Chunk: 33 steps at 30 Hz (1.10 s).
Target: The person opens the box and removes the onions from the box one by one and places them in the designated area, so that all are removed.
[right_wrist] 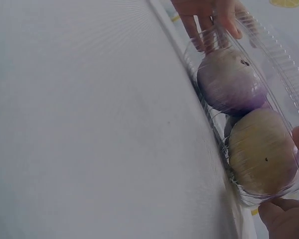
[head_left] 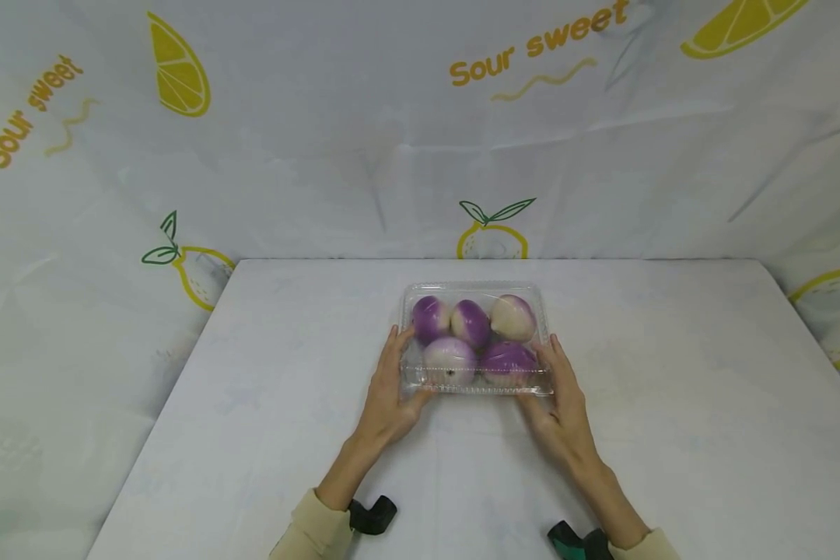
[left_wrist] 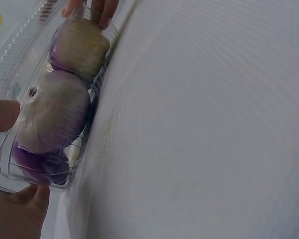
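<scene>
A clear plastic clamshell box (head_left: 476,388) with a ribbed rim is held between both hands, low over the white table. Inside it several round purple-and-white vegetables (head_left: 449,361), which look like turnips, sit in two rows. My left hand (head_left: 385,408) grips the box's left side, thumb at the front edge and fingers along the side. On the opposite side my right hand (head_left: 563,420) holds it the same way. In the left wrist view, a thumb (left_wrist: 5,114) lies at the rim of the box, and in the right wrist view fingers (right_wrist: 281,214) reach its lower end.
The white table (head_left: 287,350) spreads out around the box. Behind it hangs a pale cloth (head_left: 322,171) printed with yellow lemons and lettering. Black wrist-worn pieces (head_left: 372,516) show beside both forearms, below the beige sleeves (head_left: 315,529).
</scene>
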### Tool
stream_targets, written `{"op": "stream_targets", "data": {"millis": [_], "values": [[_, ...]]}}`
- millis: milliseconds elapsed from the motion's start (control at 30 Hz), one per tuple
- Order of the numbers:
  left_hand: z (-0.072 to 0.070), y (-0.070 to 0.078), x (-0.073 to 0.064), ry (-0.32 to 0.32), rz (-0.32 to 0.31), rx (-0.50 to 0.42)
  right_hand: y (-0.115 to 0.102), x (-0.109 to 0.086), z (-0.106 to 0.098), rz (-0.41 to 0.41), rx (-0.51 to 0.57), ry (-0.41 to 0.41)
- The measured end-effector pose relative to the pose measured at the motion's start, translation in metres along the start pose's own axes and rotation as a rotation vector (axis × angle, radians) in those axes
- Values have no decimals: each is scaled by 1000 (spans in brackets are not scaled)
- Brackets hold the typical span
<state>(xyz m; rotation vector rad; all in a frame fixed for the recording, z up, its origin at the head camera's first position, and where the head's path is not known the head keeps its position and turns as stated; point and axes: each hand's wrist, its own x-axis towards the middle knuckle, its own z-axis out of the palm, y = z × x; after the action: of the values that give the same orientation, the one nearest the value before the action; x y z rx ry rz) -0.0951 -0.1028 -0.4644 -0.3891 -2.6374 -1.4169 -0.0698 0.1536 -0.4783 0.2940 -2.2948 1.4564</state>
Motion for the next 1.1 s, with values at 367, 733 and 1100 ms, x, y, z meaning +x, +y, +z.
{"op": "stream_targets", "data": {"millis": [367,733,1100], "values": [[-1,-4,-5,-35,1,16,-3,-3,-2,48,-39,-46],[-1,-3,-8,-19,58,29,-3,-2,-1,27,-48,0],[1,-5,-8,117,169,168,-5,-3,0,18,-72,14]]}}
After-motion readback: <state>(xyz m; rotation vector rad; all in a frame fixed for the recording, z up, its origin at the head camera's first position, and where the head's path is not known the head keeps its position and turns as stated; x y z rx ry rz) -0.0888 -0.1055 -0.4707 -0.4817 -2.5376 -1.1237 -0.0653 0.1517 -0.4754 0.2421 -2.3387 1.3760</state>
